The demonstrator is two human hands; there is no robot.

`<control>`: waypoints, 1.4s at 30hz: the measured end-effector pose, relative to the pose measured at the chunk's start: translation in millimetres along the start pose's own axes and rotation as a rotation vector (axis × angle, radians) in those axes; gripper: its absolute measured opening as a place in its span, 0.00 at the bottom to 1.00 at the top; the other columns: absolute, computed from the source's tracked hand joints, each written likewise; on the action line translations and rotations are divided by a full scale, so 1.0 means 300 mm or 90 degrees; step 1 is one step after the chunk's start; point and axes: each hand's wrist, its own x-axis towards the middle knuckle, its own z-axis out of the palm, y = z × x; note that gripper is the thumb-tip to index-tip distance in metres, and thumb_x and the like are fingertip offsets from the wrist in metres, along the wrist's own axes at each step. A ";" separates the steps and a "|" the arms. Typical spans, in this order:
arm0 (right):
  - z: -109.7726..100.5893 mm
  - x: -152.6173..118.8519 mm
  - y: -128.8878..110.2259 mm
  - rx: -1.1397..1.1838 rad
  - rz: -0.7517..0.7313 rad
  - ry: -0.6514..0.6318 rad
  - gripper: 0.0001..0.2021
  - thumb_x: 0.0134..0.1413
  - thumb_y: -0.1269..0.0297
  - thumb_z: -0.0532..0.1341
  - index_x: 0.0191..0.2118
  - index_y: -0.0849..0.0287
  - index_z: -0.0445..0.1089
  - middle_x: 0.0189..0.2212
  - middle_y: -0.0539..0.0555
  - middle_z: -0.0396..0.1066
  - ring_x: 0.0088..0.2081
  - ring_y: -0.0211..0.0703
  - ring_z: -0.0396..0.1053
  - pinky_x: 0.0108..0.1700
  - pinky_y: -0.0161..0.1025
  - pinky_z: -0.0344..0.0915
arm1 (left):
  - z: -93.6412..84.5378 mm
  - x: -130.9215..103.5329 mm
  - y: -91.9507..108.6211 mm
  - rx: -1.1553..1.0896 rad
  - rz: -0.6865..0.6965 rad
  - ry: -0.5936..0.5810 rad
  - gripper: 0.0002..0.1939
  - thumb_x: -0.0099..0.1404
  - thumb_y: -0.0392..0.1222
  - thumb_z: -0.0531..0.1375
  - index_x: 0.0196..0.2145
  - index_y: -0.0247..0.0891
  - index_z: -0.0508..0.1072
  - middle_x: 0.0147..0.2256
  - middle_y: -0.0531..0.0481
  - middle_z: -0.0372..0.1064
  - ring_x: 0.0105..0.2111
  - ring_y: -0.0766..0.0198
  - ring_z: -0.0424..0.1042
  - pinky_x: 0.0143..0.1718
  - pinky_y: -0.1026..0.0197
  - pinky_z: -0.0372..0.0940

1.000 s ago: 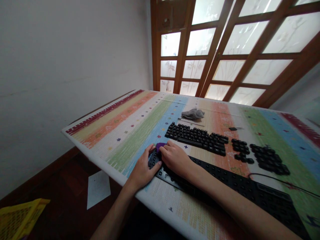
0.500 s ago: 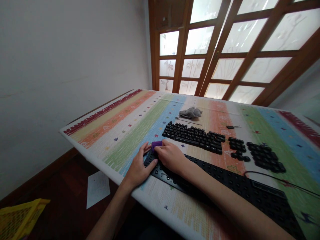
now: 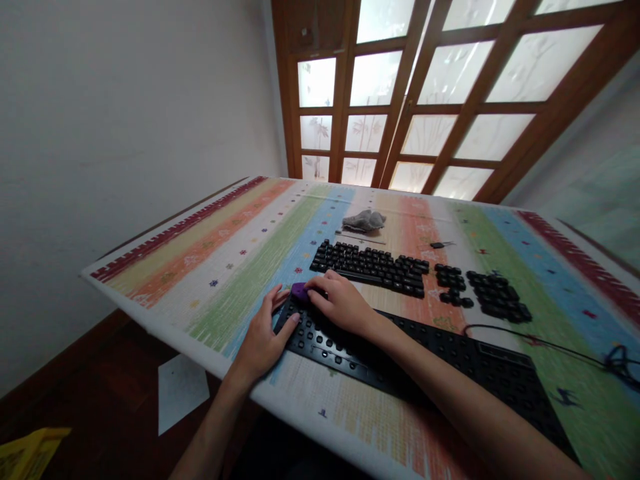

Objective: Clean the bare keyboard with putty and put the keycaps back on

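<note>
A black keyboard with its keycaps off lies along the near side of the table, bare key posts showing. At its left end is my left hand, thumb on top and fingers along the far left corner, gripping it. My right hand pinches a small purple piece, perhaps a folded cloth, against the keyboard's upper left corner. My right forearm hides part of the keyboard. Just behind it, the loose black keycaps are laid out in keyboard order, with the number-pad keycaps at the right.
A crumpled grey cloth and a thin stick lie behind the keycaps. A small black tool with metal prongs sits farther right. The cable runs right across the striped tablecloth. Below are a paper sheet and yellow basket.
My right fingers have loosened from a fist into a flatter pinch on the purple piece, which now looks rounder. The view has shifted slightly right, and my left hand keeps its hold.
</note>
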 end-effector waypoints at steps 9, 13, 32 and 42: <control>0.082 0.021 -0.055 -0.152 -0.116 -0.045 0.08 0.65 0.70 0.57 0.42 0.62 0.74 0.33 0.58 0.74 0.43 0.49 0.65 0.44 0.41 0.61 | -0.003 -0.004 -0.016 0.014 -0.009 0.016 0.29 0.69 0.49 0.59 0.63 0.40 0.57 0.59 0.39 0.68 0.58 0.53 0.70 0.62 0.44 0.62; 0.077 0.027 -0.068 -0.161 -0.107 -0.056 0.09 0.65 0.70 0.56 0.41 0.63 0.74 0.32 0.59 0.73 0.42 0.49 0.65 0.43 0.41 0.61 | -0.004 -0.005 -0.025 0.027 -0.016 0.018 0.29 0.68 0.50 0.59 0.63 0.40 0.58 0.58 0.39 0.69 0.58 0.52 0.70 0.61 0.42 0.62; -0.020 0.045 -0.053 -0.114 -0.019 -0.100 0.12 0.65 0.67 0.55 0.47 0.61 0.75 0.36 0.59 0.74 0.43 0.47 0.67 0.42 0.38 0.61 | -0.007 0.005 -0.030 0.017 -0.016 -0.003 0.29 0.68 0.52 0.59 0.62 0.40 0.58 0.58 0.38 0.69 0.59 0.51 0.69 0.63 0.40 0.59; 0.022 0.012 -0.087 -0.174 -0.042 -0.096 0.11 0.63 0.69 0.56 0.45 0.63 0.74 0.35 0.61 0.74 0.41 0.50 0.67 0.39 0.40 0.62 | -0.010 0.004 -0.037 0.034 -0.006 -0.002 0.29 0.68 0.52 0.59 0.62 0.41 0.59 0.58 0.39 0.68 0.58 0.50 0.70 0.62 0.40 0.61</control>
